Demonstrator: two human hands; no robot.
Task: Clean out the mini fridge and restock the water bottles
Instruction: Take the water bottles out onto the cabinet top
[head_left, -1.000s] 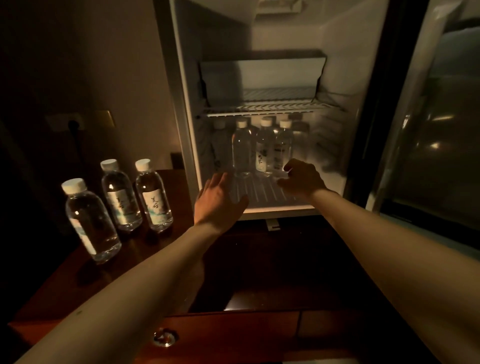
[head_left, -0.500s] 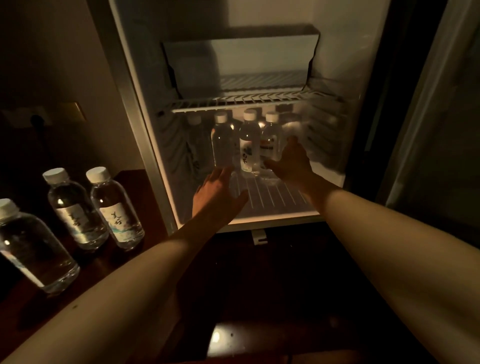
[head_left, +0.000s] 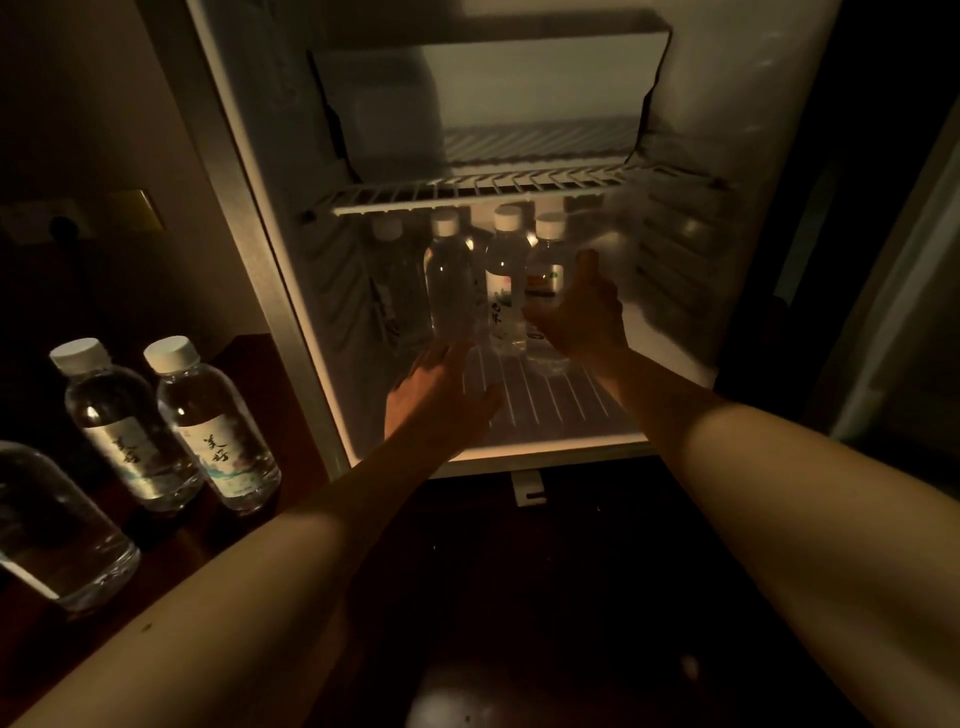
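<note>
The mini fridge (head_left: 291, 332) stands open with its interior lit. Several clear water bottles with white caps stand at the back of the lower wire shelf (head_left: 550, 400). My right hand (head_left: 579, 317) is inside, thumb raised and fingers curled round the rightmost front bottle (head_left: 545, 270). My left hand (head_left: 441, 400) lies flat and open over the shelf, fingertips at the base of the left front bottle (head_left: 449, 280). A middle bottle (head_left: 504, 270) stands between those two. The upper wire shelf (head_left: 519, 187) holds nothing that I can see.
Three more water bottles stand on the dark wooden cabinet top to the fridge's left: two labelled ones (head_left: 124, 426) (head_left: 213, 426) and a nearer one (head_left: 57, 530) cut off by the frame edge. The fridge door (head_left: 904, 322) hangs open at the right. A wall socket (head_left: 62, 223) sits far left.
Both hands have reached deeper into the fridge. My right hand rose from the shelf floor and closed round the rightmost bottle. The view has moved closer and to the right.
</note>
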